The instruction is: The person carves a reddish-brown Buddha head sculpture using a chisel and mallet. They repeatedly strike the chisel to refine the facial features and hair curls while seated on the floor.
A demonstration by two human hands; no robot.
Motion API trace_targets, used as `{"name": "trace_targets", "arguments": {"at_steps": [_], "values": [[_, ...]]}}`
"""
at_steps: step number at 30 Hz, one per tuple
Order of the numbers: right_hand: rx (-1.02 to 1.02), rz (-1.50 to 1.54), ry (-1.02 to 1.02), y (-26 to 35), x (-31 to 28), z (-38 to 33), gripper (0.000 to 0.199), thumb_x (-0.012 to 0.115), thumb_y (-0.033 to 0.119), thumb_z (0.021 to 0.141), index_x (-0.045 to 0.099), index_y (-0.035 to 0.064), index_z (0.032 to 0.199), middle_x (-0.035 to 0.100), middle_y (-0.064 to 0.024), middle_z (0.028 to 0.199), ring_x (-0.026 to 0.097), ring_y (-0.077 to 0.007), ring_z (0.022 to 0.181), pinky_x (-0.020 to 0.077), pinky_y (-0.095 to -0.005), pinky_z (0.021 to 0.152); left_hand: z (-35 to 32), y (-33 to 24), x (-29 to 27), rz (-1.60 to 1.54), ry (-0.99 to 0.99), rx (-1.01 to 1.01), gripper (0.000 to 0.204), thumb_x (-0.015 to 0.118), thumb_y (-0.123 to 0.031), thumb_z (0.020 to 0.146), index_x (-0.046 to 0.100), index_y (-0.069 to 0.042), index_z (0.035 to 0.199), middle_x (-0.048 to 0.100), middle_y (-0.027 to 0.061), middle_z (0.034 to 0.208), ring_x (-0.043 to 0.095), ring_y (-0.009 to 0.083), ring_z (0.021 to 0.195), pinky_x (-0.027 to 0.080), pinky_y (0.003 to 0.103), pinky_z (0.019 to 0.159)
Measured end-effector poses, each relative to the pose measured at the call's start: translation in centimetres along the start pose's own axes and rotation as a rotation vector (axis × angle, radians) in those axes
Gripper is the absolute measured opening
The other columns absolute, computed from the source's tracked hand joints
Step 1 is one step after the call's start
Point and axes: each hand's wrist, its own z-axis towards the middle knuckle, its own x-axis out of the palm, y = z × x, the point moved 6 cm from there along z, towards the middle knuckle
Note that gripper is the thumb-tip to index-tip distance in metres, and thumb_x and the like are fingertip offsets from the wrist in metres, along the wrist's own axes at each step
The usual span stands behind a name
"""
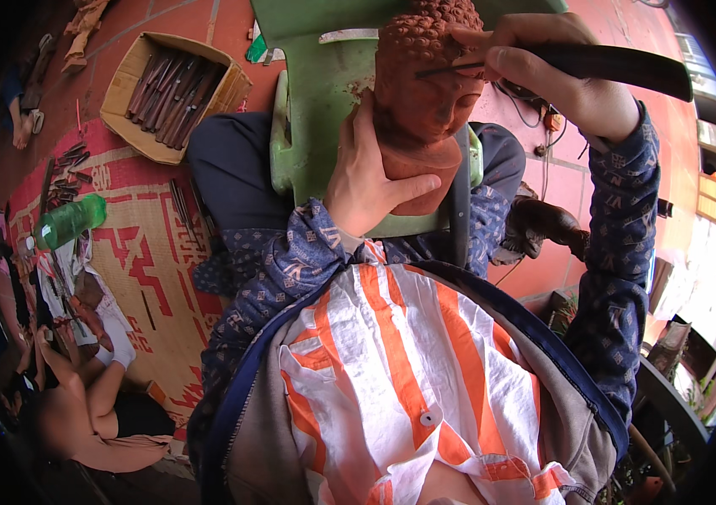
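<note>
A reddish-brown carved Buddha head point(425, 105) with tightly curled hair stands on a green plastic chair point(324, 84) in front of me. My left hand point(366, 172) is closed against its neck and base, the thumb stretched across the front and the fingers along the side. In my right hand point(556, 76) is a carving tool point(627, 69) with a long dark handle, held close to its thin blade. The blade lies across the face at brow and eye level, and its tip appears to touch the surface. Small reddish crumbs are scattered on the chair beside the head.
At left stands a cardboard box point(114, 118) full of dark-handled tools. More tools point(63, 177) and a green bottle point(73, 220) lie on a red-and-tan mat point(156, 311). Another person point(122, 429) sits lower left. Cables with an orange connector point(553, 123) and a dark carved piece point(539, 225) are at right.
</note>
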Motion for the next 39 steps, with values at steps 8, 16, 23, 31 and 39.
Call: {"name": "trace_targets", "arguments": {"at_steps": [8, 16, 23, 31, 39], "values": [[-0.021, -0.010, 0.024, 0.5, 0.2, 0.1, 0.020, 0.054, 0.015, 0.089, 0.063, -0.0022, 0.085, 0.057, -0.0024, 0.067, 0.052, -0.0063, 0.058, 0.0404, -0.0215, 0.052, 0.1, 0.0, 0.0, 0.002, 0.008, -0.012, 0.116, 0.083, -0.038, 0.061, 0.009, 0.005, 0.140, 0.030, 0.0316, 0.129, 0.038, 0.0475, 0.118, 0.037, 0.048, 0.098], [-0.003, -0.022, 0.069, 2.6, -0.9, 0.8, 0.015, 0.060, 0.009, 0.081, 0.061, -0.0042, 0.074, 0.054, -0.0109, 0.058, 0.051, -0.0186, 0.053, 0.0403, -0.0304, 0.051, 0.1, -0.5, 0.0, -0.015, 0.014, 0.001, 0.118, 0.083, -0.037, 0.061, 0.007, 0.004, 0.141, 0.027, 0.0320, 0.131, 0.037, 0.0479, 0.119, 0.036, 0.048, 0.100], [0.147, -0.048, 0.069, 1.6, 0.3, 0.1, 0.018, 0.057, 0.015, 0.088, 0.064, -0.0016, 0.087, 0.057, -0.0017, 0.068, 0.051, -0.0059, 0.060, 0.0404, -0.0220, 0.053, 0.1, -0.2, 0.1, -0.019, 0.017, 0.011, 0.117, 0.083, -0.037, 0.061, 0.008, 0.004, 0.141, 0.028, 0.0324, 0.131, 0.036, 0.0479, 0.120, 0.037, 0.048, 0.099], [-0.124, 0.003, 0.059, 2.7, -0.5, 1.0, 0.017, 0.060, 0.013, 0.085, 0.062, -0.0020, 0.078, 0.054, -0.0052, 0.060, 0.049, -0.0125, 0.053, 0.0389, -0.0262, 0.050, 0.1, -0.4, 0.0, -0.045, 0.026, -0.045, 0.114, 0.081, -0.039, 0.065, 0.009, 0.003, 0.142, 0.029, 0.0286, 0.133, 0.035, 0.0398, 0.125, 0.034, 0.045, 0.102], [0.145, -0.001, 0.123, 1.5, 0.9, 0.5, 0.016, 0.058, 0.014, 0.089, 0.062, -0.0013, 0.087, 0.055, -0.0003, 0.066, 0.048, -0.0033, 0.052, 0.0365, -0.0202, 0.046, 0.0, -0.3, -0.1, -0.038, 0.022, -0.039, 0.114, 0.081, -0.039, 0.065, 0.009, 0.003, 0.142, 0.028, 0.0280, 0.134, 0.035, 0.0395, 0.125, 0.034, 0.045, 0.102]]}}
